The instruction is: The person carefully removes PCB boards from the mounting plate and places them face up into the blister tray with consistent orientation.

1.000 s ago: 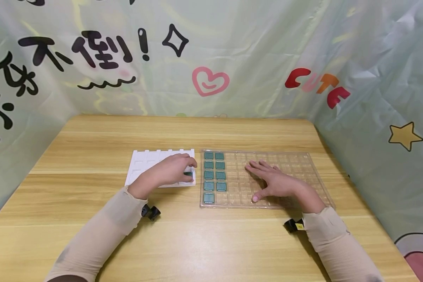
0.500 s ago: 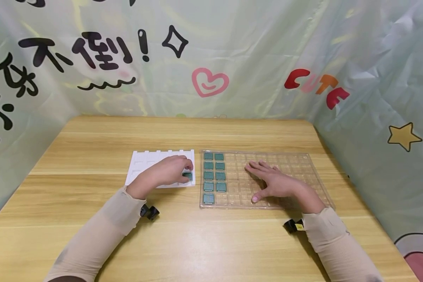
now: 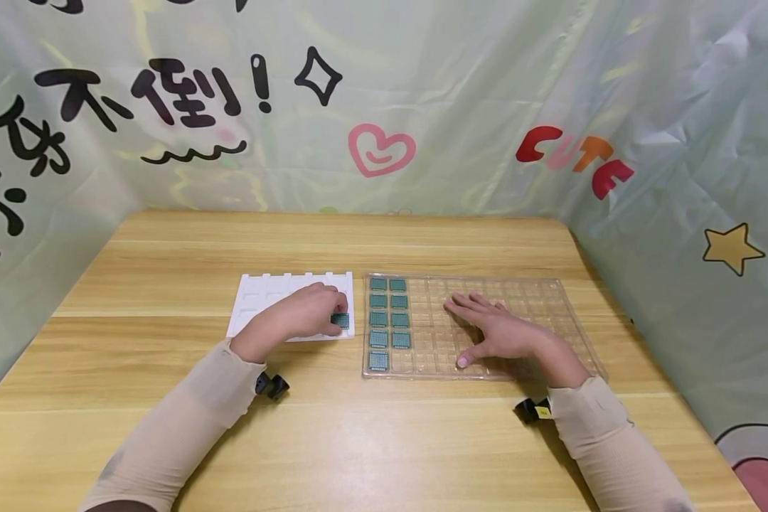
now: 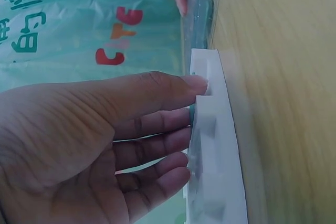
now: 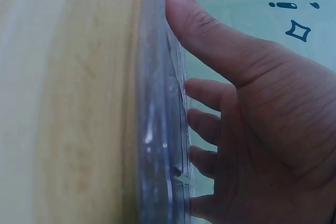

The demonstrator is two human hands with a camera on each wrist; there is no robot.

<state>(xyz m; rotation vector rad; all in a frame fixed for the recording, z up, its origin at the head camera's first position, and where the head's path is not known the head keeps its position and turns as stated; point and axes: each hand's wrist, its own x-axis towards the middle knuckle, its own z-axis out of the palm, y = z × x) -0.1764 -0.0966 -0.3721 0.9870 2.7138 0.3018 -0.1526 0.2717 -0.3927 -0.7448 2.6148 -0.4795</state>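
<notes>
My left hand [image 3: 310,311] is over the right end of a white compartment tray [image 3: 251,302], its thumb and fingers at opposite edges of a small green square chip [image 3: 340,321]. The chip lies low, in a right-hand pocket of that tray. In the left wrist view the thumb and fingertips of the left hand [image 4: 142,114] reach over the tray's white rim [image 4: 220,145], and only a sliver of green shows. My right hand [image 3: 502,333] rests with spread fingers on a clear plastic tray [image 3: 422,370]. In the right wrist view its fingertips touch the tray's surface [image 5: 157,145].
Two columns of green chips [image 3: 378,320] sit in the left pockets of the clear tray, beside the white tray. Both trays lie on a wooden table [image 3: 384,441]. A printed curtain [image 3: 461,92] stands behind the table and along its sides.
My left hand has brought the chip slightly down and left into the white tray's pocket, its fingers curling in more. The right hand has stayed in place.
</notes>
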